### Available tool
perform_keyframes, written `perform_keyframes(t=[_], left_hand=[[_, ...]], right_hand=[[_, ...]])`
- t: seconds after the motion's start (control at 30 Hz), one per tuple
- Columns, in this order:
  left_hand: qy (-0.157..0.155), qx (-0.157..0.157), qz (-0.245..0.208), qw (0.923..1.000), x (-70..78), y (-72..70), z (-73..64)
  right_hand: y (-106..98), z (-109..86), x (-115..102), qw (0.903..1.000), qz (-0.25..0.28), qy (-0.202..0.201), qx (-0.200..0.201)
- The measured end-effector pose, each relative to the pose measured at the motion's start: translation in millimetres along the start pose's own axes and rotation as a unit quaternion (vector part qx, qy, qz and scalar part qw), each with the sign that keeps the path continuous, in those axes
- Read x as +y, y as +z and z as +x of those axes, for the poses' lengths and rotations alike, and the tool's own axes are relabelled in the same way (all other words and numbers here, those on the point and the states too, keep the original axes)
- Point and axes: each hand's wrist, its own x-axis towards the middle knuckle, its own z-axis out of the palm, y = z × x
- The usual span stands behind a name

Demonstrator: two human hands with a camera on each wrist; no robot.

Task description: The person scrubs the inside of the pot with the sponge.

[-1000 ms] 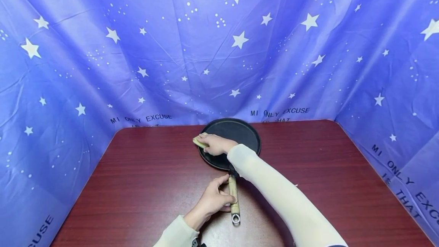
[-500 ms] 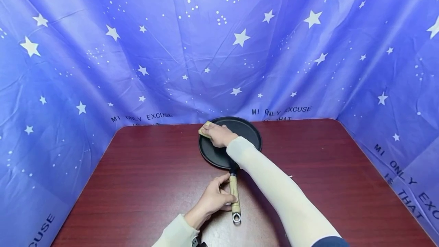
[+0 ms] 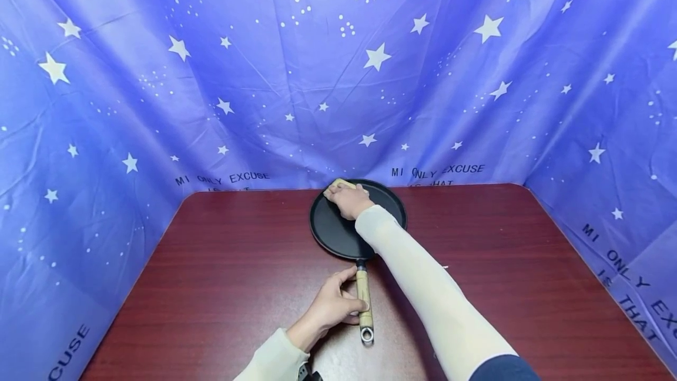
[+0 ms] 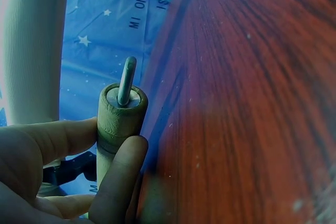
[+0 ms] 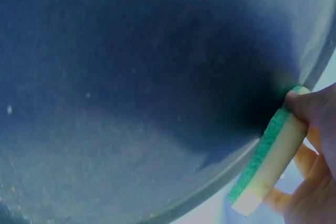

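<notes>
A round black frying pan (image 3: 338, 234) with a low rim lies near the back edge of the table. Its wooden handle (image 3: 362, 293) points toward me and ends in a metal hanging ring (image 3: 367, 336). My left hand (image 3: 334, 303) pinches that handle between thumb and fingers, as the left wrist view also shows. In my right hand (image 3: 349, 200) is a sponge (image 5: 273, 150), yellowish with a green scouring side. The right wrist view has the green side facing the pan at its rim. Part of the pan is hidden under my right hand and sleeve.
The dark red wooden table (image 3: 238, 251) carries the pan. Behind and at both sides hangs a blue curtain (image 3: 296, 75) with stars and lettering, close to the table's back edge. My right forearm (image 3: 423, 287) reaches across the table's right half.
My right hand and the sponge have moved along the pan's rim, from its left side up and right to the far edge. My left hand keeps its hold on the handle.
</notes>
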Motion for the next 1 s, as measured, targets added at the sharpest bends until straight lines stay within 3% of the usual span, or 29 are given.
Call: perform_keyframes(t=[0.2, 0.53, 1.0], left_hand=[[-0.004, -0.001, 0.001, 1.0, 0.5, 1.6, 0.4], [-0.01, 0.004, -0.002, 0.9999, 1.4, 2.9, -0.9], [-0.009, 0.008, -0.006, 0.9999, 0.0, 3.1, -2.5]], right_hand=[[-0.4, -0.2, 13.3, 0.9993, -0.004, 0.036, -0.012], [0.5, -7.2, 37.9, 0.9982, -0.011, 0.043, -0.041], [-2.5, -41.1, 76.1, 0.9973, -0.01, 0.061, -0.039]])
